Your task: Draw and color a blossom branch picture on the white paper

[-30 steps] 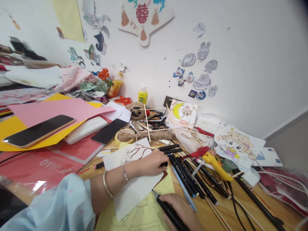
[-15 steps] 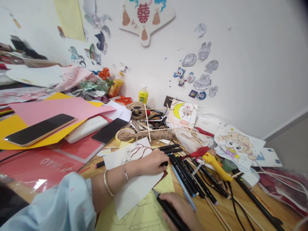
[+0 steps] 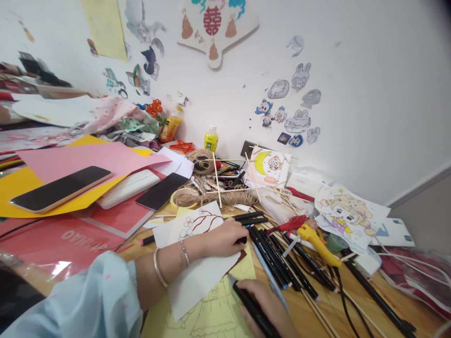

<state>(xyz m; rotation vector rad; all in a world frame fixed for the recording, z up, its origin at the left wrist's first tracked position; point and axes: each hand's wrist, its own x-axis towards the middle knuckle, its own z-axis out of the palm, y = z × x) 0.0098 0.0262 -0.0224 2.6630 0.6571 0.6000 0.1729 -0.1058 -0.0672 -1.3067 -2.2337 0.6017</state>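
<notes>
My right hand is closed around a black marker, its grey tip end pointing up and left. That tip is over the yellow sheet with pencil line drawings, close to the lower right edge of a white paper. Dark red branches and outlined blossoms show on the white paper. Across it lies my left forearm, with my left hand resting on its right side, fingers curled around a small black piece, apparently a marker cap. A brown patch shows below that hand.
Several black markers lie right of the papers, near a yellow glue gun with a cord. Phones, coloured paper and a tape roll are at the left. Twine and thin sticks lie behind.
The marker in my right hand has shifted slightly up and right. My left hand stays in place on the white paper. The view has moved a little.
</notes>
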